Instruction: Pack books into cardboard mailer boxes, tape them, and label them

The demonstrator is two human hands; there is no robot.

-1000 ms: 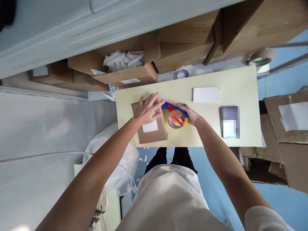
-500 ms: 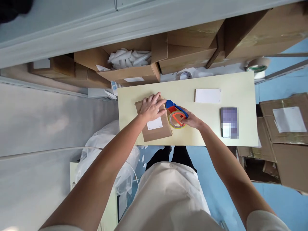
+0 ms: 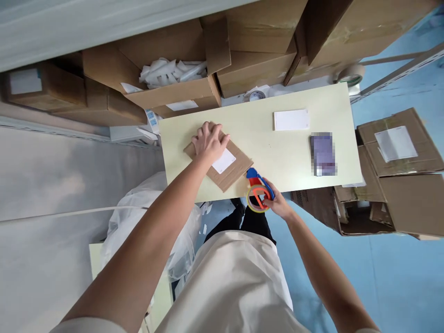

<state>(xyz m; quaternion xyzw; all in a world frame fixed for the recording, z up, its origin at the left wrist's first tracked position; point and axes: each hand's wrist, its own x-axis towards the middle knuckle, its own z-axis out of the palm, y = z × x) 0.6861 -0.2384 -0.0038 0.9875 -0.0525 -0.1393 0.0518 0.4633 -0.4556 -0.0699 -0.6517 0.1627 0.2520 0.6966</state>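
A flat cardboard box [image 3: 239,166] with a white label [image 3: 224,161] lies slantwise on the cream table. My left hand [image 3: 210,142] is over its far end, fingers bent and spread, holding it against the tabletop; the fingertips' undersides are hidden. Below the box's right corner, my right hand [image 3: 276,201] is closed round a blue and red tape dispenser [image 3: 263,182] carrying a roll of yellowish tape [image 3: 249,202]. The dispenser's blue head is close to the box corner; whether they touch I cannot tell. Its roll hangs over the table's near edge.
On the table [image 3: 256,138] are a white pad or flat box [image 3: 291,120] and a blurred-out phone-like object [image 3: 323,155]. Behind stand large cartons, one open carton [image 3: 173,95] holding white packing pieces. More cartons [image 3: 411,199] stand right; a plastic bag [image 3: 130,217] sits left.
The box has turned clockwise under my left hand, its right corner now nearer me. My right hand has moved the tape dispenser toward me, over the table's near edge. The view has shifted.
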